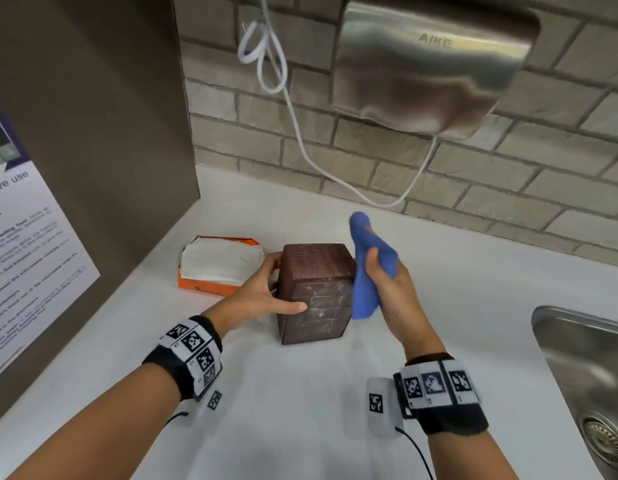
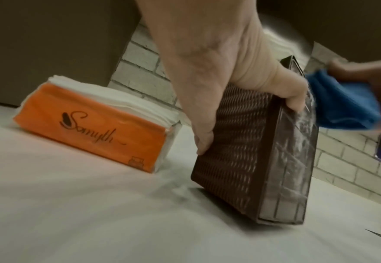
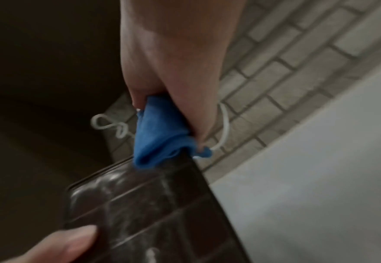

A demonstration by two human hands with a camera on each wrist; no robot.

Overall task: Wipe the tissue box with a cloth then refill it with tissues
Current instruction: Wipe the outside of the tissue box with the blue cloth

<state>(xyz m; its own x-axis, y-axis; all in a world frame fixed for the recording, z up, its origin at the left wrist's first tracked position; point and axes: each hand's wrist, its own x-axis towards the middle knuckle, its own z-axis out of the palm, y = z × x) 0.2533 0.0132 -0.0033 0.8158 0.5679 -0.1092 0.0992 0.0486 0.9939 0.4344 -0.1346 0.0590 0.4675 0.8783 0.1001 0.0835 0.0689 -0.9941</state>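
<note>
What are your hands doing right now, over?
Left hand grips brown tissue box, standing on end. Right hand holds blue cloth against its side. Orange tissue pack waiting beside; nothing blocking.

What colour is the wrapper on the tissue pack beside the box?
Orange, with dark script lettering on the tissue pack; the left wrist view shows it best.

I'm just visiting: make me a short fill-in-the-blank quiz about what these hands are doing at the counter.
1. The right hand grips a cloth coloured ____.
2. The left hand steadies the brown ____ standing on end.
3. The tissue pack has a wrapper coloured ____.
4. The silver hand dryer hangs on the ____.

Missing words: blue; tissue box; orange; wall
</note>
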